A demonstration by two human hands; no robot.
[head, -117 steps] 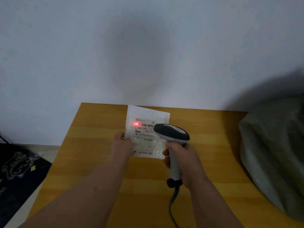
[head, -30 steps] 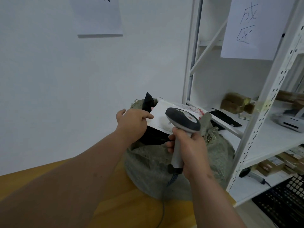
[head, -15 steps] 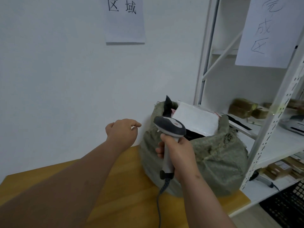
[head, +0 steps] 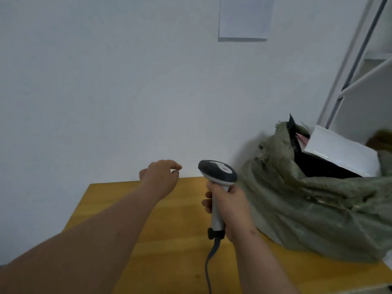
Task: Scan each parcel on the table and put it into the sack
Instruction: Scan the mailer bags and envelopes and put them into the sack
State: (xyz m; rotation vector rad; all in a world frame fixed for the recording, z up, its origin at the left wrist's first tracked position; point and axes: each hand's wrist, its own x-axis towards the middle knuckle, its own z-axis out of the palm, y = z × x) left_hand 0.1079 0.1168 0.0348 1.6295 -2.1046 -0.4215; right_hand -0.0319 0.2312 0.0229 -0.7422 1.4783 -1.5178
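My right hand point(head: 230, 205) gripped the grey handheld scanner point(head: 218, 177); my left hand point(head: 160, 180) hung loosely curled, empty. The flat white padded parcel point(head: 341, 153) sat atop the green woven sack point(head: 314, 209) (probably light, bendy, best pinched by an edge).

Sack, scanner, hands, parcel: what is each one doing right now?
Sack: mouth open, sitting on the wooden table.
White parcel: sticking out of the sack's mouth, tilted.
Barcode scanner: upright, gripped by its handle, cord hanging down.
Right hand: holds the scanner.
Left hand: holds nothing, fingers loosely curled above the table.
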